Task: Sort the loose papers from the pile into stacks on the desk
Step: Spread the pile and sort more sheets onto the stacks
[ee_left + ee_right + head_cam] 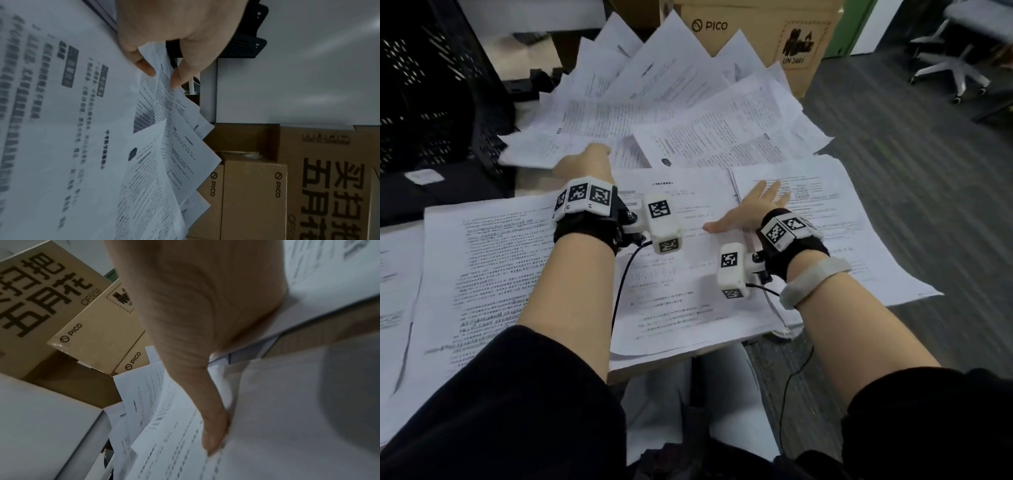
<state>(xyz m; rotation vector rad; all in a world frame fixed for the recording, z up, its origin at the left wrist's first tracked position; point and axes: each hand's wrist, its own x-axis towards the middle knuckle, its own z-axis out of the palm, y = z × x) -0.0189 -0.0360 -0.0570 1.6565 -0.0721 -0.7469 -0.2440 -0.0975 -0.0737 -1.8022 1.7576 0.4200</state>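
Observation:
A fanned pile of printed sheets lies at the far side of the desk. My left hand reaches into its near edge; the left wrist view shows thumb and fingers pinching the corner of a sheet. Nearer me, sorted stacks lie side by side: a left stack, a middle stack and a right stack. My right hand lies flat with straight fingers on the right stack, pressing it down.
Cardboard PICO boxes stand behind the pile. A black perforated crate sits at the far left. The right stack overhangs the desk edge above grey carpet. An office chair base is at far right.

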